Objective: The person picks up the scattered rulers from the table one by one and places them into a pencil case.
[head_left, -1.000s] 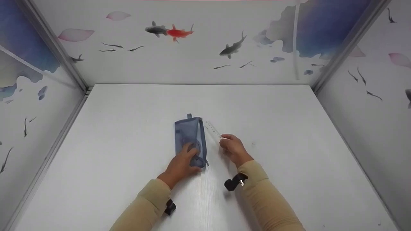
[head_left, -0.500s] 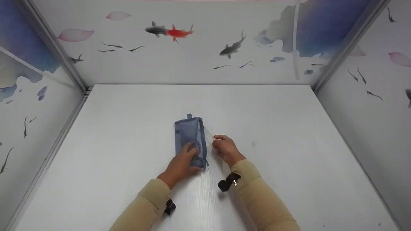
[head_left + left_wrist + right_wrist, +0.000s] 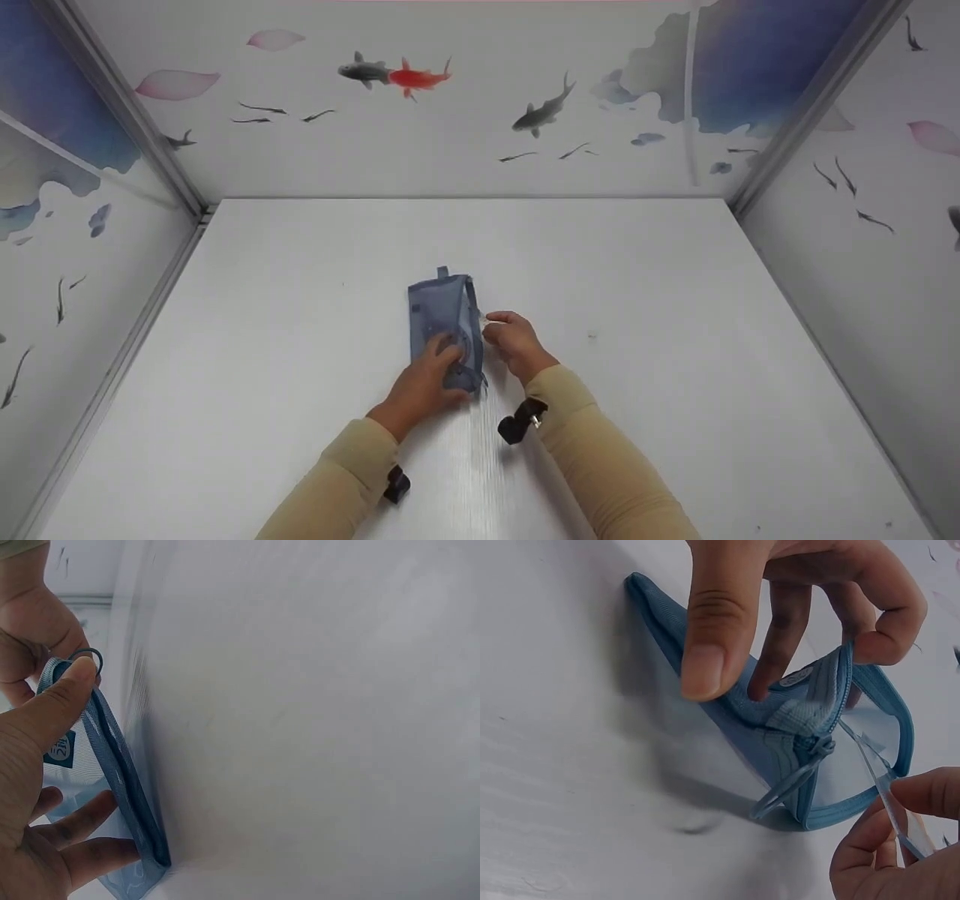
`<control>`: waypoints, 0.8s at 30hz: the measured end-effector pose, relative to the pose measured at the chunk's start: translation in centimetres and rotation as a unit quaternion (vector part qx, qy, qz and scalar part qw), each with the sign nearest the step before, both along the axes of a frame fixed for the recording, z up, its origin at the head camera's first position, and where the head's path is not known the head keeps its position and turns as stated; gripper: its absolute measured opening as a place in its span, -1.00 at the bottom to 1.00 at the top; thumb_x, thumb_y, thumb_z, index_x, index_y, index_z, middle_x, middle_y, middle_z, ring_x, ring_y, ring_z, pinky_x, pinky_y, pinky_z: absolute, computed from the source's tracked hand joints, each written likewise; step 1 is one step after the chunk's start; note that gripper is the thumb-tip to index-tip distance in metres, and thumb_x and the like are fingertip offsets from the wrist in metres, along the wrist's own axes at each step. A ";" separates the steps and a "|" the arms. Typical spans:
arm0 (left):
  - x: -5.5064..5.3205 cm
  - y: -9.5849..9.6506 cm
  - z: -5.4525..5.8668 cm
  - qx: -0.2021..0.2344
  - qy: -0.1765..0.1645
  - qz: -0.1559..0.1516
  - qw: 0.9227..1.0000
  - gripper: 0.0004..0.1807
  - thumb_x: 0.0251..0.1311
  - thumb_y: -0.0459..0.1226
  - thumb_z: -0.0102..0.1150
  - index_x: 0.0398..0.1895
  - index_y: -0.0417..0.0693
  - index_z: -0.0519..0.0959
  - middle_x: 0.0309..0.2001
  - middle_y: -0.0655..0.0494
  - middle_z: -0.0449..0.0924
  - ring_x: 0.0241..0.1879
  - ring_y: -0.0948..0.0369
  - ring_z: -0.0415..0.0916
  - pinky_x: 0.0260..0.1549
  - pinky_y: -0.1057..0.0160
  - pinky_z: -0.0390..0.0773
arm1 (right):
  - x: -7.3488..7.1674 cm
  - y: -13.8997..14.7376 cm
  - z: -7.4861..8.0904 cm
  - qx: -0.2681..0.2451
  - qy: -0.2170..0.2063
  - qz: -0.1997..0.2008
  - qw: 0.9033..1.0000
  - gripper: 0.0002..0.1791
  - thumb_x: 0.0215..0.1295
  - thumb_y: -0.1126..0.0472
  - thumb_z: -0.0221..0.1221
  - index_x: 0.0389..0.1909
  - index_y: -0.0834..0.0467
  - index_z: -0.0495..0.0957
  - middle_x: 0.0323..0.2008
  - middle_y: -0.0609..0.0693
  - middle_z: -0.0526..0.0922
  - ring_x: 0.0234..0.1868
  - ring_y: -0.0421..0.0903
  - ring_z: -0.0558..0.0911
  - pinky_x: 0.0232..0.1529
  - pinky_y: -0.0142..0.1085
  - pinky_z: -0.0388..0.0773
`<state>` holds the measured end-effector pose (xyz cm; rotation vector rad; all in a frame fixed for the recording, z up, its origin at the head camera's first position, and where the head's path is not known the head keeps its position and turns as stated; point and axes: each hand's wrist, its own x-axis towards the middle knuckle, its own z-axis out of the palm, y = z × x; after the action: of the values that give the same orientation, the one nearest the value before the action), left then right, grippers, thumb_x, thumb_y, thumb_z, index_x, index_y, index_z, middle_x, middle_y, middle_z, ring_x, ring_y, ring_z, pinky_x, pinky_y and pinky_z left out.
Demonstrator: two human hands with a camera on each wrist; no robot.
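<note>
A blue mesh zip pouch (image 3: 441,309) lies on the white table, its long zip side gaping to the right. My left hand (image 3: 421,381) grips the near part of it; in the left wrist view the thumb presses by the zip end, and the fingers (image 3: 94,829) lie against the mesh. A clear ruler (image 3: 889,802) is pinched between thumb and fingers of my right hand (image 3: 517,346). Its front end reaches through the zip opening into the pouch, as the right wrist view shows. Little of the ruler shows in the head view. A cord pull (image 3: 791,784) hangs from the zip.
The white table (image 3: 300,247) is enclosed by panels printed with fish, at the back (image 3: 465,150) and on both sides. A black camera mount sits on each wrist, the right one (image 3: 521,421) just above the table.
My right hand has moved left toward the pouch, and the ruler has slid in through its opening. The left hand and the pouch have stayed in place.
</note>
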<state>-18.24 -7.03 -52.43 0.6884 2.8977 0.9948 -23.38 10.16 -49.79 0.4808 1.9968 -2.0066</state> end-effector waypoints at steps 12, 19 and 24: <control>0.1 -0.1 0.3 -0.001 0.006 -0.002 1.000 -0.37 -0.14 -0.14 0.53 0.01 -0.03 0.41 0.30 -0.26 0.23 0.06 -0.17 0.48 -0.05 -0.07 0.53 | -0.3 -1.0 0.2 0.026 0.000 0.002 1.000 -0.54 0.13 0.41 0.03 0.11 0.30 0.46 -0.43 -0.02 0.44 -0.47 -0.14 0.33 -0.48 -0.35 0.22; 0.1 -0.1 0.2 0.000 0.002 -0.004 1.000 -0.35 -0.15 -0.13 0.53 0.03 -0.04 0.41 0.32 -0.25 0.21 0.08 -0.17 0.47 -0.04 -0.07 0.53 | -0.7 -1.6 0.0 0.021 0.002 0.006 1.000 -0.62 0.24 0.39 0.08 0.10 0.32 0.45 -0.34 0.06 0.55 -0.33 -0.10 0.47 -0.25 -0.26 0.42; 0.1 -0.1 0.2 0.002 -0.007 -0.003 1.000 -0.37 -0.11 -0.14 0.52 0.04 -0.04 0.42 0.33 -0.26 0.20 0.09 -0.19 0.46 -0.03 -0.09 0.52 | -0.7 -2.0 0.0 0.017 0.002 0.001 1.000 -0.61 0.24 0.41 0.08 0.11 0.34 0.44 -0.26 0.11 0.59 -0.27 -0.09 0.52 -0.15 -0.24 0.46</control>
<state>-18.17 -7.09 -52.26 0.6859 2.8807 0.9998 -24.11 8.13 -49.79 0.4822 2.0347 -1.9766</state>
